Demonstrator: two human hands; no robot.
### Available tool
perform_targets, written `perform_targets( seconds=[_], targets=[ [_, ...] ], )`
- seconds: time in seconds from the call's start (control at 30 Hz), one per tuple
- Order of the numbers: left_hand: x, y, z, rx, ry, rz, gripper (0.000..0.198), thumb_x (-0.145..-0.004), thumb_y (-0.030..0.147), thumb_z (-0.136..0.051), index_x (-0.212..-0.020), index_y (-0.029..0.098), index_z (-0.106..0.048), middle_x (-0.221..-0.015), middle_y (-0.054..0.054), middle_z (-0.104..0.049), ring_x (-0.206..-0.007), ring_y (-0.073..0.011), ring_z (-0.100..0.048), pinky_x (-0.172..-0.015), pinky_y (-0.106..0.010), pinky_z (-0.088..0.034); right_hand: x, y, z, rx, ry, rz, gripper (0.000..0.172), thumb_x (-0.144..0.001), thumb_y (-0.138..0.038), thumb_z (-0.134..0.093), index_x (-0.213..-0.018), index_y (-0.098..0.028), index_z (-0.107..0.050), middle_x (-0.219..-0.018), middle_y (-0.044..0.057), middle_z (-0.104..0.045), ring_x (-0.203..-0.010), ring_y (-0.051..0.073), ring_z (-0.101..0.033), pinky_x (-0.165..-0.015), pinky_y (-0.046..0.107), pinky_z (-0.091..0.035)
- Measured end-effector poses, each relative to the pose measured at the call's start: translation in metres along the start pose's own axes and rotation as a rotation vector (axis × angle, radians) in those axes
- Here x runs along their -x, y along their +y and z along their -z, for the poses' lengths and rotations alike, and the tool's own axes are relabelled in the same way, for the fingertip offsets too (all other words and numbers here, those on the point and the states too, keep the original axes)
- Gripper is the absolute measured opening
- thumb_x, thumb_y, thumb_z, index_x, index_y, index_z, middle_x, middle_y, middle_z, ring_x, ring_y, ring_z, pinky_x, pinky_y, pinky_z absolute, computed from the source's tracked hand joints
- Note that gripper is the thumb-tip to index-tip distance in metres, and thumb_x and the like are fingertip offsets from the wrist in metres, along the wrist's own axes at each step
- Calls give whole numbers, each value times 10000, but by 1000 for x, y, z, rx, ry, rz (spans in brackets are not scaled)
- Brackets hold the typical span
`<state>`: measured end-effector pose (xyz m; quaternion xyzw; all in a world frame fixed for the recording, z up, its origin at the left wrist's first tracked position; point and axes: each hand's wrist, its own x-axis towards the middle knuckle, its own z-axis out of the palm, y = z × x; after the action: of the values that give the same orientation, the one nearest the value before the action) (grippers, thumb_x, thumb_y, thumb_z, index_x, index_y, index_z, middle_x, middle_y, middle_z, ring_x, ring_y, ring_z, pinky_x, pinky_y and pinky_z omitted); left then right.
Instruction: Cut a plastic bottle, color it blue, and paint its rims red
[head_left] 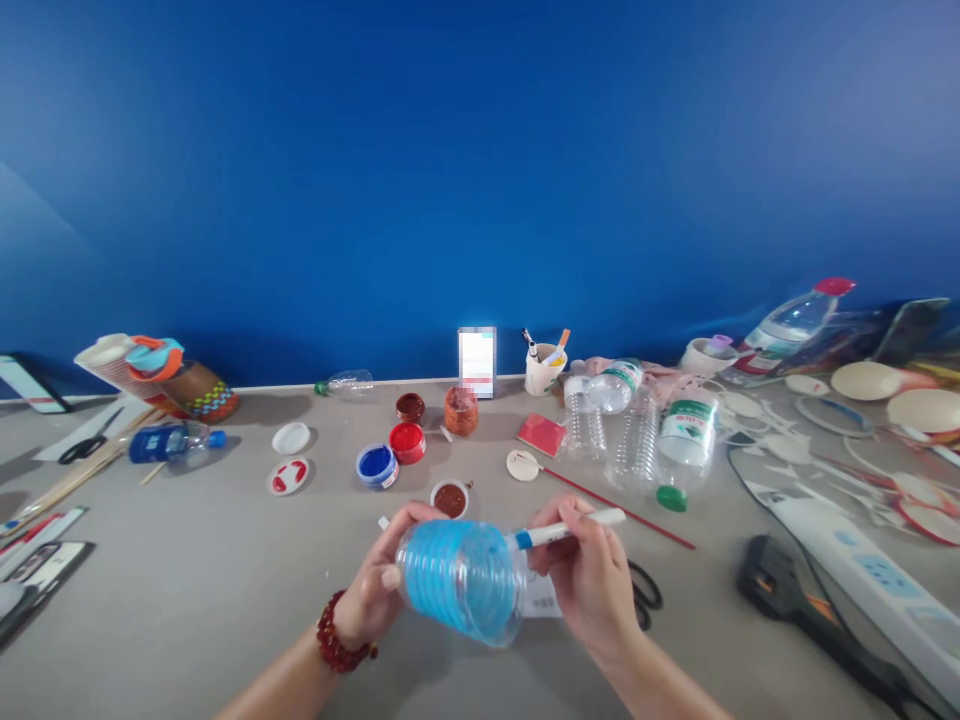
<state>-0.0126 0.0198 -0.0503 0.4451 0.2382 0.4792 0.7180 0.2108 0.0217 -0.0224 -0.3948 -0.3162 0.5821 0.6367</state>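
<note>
My left hand (pixel 379 580), a dark red bead bracelet on its wrist, is wrapped round one end of a clear ribbed plastic bottle piece (pixel 465 580). Blue colour covers much of its wall, and it lies sideways with its clear end toward the right. My right hand (pixel 589 570) pinches a white marker (pixel 574 527) whose blue tip end points left, close against the bottle's clear end; whether it touches, I cannot tell. Partly hidden behind the right hand are black scissors handles (pixel 646 590) and a printed white paper (pixel 540 598).
Open paint pots, blue (pixel 376 465), red (pixel 407 442) and brown (pixel 450 498), stand beyond the bottle. Several clear bottles (pixel 637 430) and a red-handled stick (pixel 622 510) are right of centre. A black glue gun (pixel 795 600) and white power strip (pixel 862 560) lie at the right.
</note>
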Motion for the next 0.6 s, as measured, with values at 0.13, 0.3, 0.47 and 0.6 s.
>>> perform_targets(
  seconds=[0.13,0.3,0.47,0.6],
  targets=[
    [1,6,1,-186,-34,-58,588,-736,615,-710,-1152,201,-676,-1035,-101,-636,-845,-241,-600,-739,-319,-480,-1,0,2,9,-26,-12,345,-823,-386,-609,-555,-170,-573,-440,1,-539,-400,123,-490,-409,228,-401],
    [-2,17,-4,-322,-70,-121,540,-777,585,-696,-1179,225,-687,-1071,-118,-613,-889,-268,-603,-768,-349,-487,-1,-1,6,47,-82,86,318,-827,-341,-593,-558,-172,-599,-429,-8,-523,-412,130,-502,-431,238,-411],
    [-3,17,-4,-469,-12,-232,527,-792,576,-670,-1167,207,-692,-1037,-132,-603,-898,-287,-579,-775,-372,-481,1,-2,13,135,-152,269,277,-867,-265,-565,-616,-172,-635,-479,-8,-551,-426,128,-511,-435,244,-380],
    [-4,7,7,-597,25,-296,518,-788,508,-681,-1201,196,-679,-1052,-142,-594,-914,-294,-566,-779,-374,-478,5,-1,19,295,-244,435,276,-920,-218,-502,-694,-179,-655,-505,-7,-574,-476,136,-519,-498,266,-397]
  ],
)
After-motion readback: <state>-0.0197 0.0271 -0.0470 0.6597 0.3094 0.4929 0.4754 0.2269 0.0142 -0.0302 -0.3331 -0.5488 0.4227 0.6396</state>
